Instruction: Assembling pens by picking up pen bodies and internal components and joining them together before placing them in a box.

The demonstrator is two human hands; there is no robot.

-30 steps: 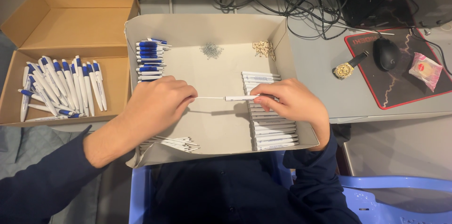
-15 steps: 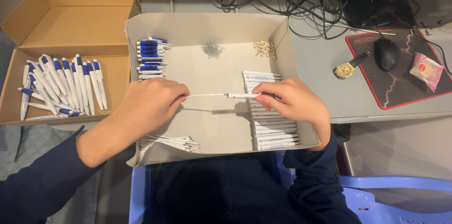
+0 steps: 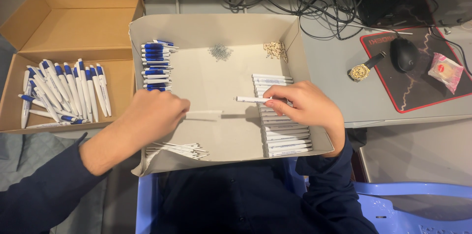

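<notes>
Apart now, both hands pinch pen parts over the shallow grey cardboard tray (image 3: 290,32)
left hand (image 3: 150,116) closed on thin white refill (image 3: 206,112); right hand (image 3: 305,106) closed on white plastic barrel (image 3: 251,99), tips facing, aligned.

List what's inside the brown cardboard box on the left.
Inside the brown box lies a loose heap of white-and-blue pens on its floor. Anything under the heap is hidden, and the front corner is covered by the left hand's sleeve.

Shallow tray (image 3: 211,30) in centre, on lap; open carton (image 3: 69,22) left of it, holding finished pens (image 3: 64,93); in tray: pen caps (image 3: 156,65) far left, springs (image 3: 221,52) far middle, barrels (image 3: 282,133) stacked right, refills (image 3: 177,149) near left; wristwatch (image 3: 362,70), mouse (image 3: 404,54) on desk right.
</notes>
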